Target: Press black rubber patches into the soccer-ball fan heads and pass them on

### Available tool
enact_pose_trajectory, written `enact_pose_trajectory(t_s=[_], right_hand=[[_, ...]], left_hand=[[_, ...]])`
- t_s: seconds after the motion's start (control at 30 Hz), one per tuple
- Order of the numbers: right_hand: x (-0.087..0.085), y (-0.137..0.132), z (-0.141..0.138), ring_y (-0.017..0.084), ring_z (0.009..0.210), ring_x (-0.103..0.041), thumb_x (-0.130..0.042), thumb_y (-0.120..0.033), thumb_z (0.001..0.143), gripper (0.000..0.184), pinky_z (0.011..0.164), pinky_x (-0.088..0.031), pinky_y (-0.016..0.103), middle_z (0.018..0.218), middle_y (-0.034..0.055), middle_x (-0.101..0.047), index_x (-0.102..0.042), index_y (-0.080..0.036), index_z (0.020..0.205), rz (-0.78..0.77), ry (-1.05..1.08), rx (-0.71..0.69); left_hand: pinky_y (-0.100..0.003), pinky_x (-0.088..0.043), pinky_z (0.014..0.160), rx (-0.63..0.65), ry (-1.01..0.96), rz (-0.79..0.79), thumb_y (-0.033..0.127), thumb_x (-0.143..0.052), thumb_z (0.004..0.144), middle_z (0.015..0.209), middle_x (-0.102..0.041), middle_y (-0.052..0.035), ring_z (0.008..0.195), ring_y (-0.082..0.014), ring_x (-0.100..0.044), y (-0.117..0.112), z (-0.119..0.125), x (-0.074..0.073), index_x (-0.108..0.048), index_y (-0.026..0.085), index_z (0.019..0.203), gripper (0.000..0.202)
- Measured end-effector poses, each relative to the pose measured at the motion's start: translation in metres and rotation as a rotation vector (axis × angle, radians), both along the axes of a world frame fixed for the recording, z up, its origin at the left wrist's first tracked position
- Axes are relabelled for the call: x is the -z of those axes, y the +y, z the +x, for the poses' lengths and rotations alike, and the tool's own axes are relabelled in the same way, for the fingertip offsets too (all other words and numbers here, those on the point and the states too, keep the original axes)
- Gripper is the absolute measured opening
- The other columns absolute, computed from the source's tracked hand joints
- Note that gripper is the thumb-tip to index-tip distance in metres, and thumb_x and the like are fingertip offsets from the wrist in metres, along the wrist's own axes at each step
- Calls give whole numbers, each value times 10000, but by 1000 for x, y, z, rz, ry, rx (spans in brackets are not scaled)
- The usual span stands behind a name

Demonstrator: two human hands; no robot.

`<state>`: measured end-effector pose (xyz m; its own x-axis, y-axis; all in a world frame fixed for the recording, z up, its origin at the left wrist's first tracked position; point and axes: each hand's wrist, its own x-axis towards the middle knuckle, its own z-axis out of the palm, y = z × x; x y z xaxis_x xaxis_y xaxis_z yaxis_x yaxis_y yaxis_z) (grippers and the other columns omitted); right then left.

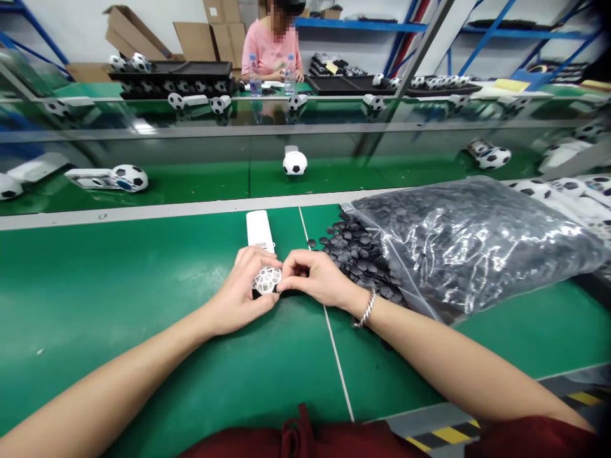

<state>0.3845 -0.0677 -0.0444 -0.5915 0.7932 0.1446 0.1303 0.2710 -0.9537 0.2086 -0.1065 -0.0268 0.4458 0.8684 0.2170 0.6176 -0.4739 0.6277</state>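
My left hand (pixel 241 289) and my right hand (pixel 317 278) meet at the middle of the green bench, both gripping a small white soccer-ball-shaped part (pixel 267 280) attached to a white flat handle (pixel 259 230) that points away from me. My right fingertips press on the ball's right side; whether they pinch a black piece is hidden. Loose black hexagonal pieces (pixel 356 251) lie just right of my right hand, spilled from a clear plastic bag (pixel 472 242) full of the same pieces.
Beyond a grey rail (pixel 143 213), a green conveyor (pixel 200 181) carries finished soccer-ball items (pixel 294 163), (pixel 130 177), (pixel 494 156). A person in pink (pixel 272 48) sits at the far bench among black trays (pixel 176 71) and water bottles. More white ball parts (pixel 580 194) lie at right.
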Motion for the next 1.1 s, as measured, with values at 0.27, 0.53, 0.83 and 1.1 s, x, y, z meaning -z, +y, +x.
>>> enact_pose_trajectory(t_s=[0.27, 0.53, 0.83, 1.1], right_hand=[[-11, 32, 19, 112, 706, -550, -614, -239, 745, 125, 691, -442, 249, 819, 36, -604, -629, -146, 827, 318, -367, 180], [-10, 52, 34, 158, 807, -579, -561, -165, 769, 95, 741, -422, 260, 840, 65, -633, -646, -160, 812, 382, -773, 252], [-18, 45, 40, 109, 624, -549, -603, -194, 741, 39, 586, -415, 222, 675, -11, -598, -580, -166, 754, 296, -589, 196], [-32, 9, 16, 109, 812, -552, -500, -102, 818, 206, 749, -440, 239, 859, 27, -624, -654, -200, 914, 501, -246, -183]], left_hand=[[-428, -351, 932, 12, -8, 5, 256, -619, 696, 1043, -497, -52, 1060, -233, -417, 2, -3, -1, -490, 225, 958, 293], [-483, -302, 983, -70, 14, -82, 317, -679, 648, 1155, -328, -93, 1167, -267, -321, 4, -10, -2, -374, 232, 1095, 548], [-408, -380, 942, 105, -35, -277, 202, -595, 689, 1159, -420, -60, 1084, -232, -450, 13, -32, -11, -440, 255, 1170, 508], [-363, -365, 965, 156, -87, -299, 155, -544, 688, 1220, -441, -46, 1120, -206, -459, 22, -46, -10, -438, 249, 1190, 522]])
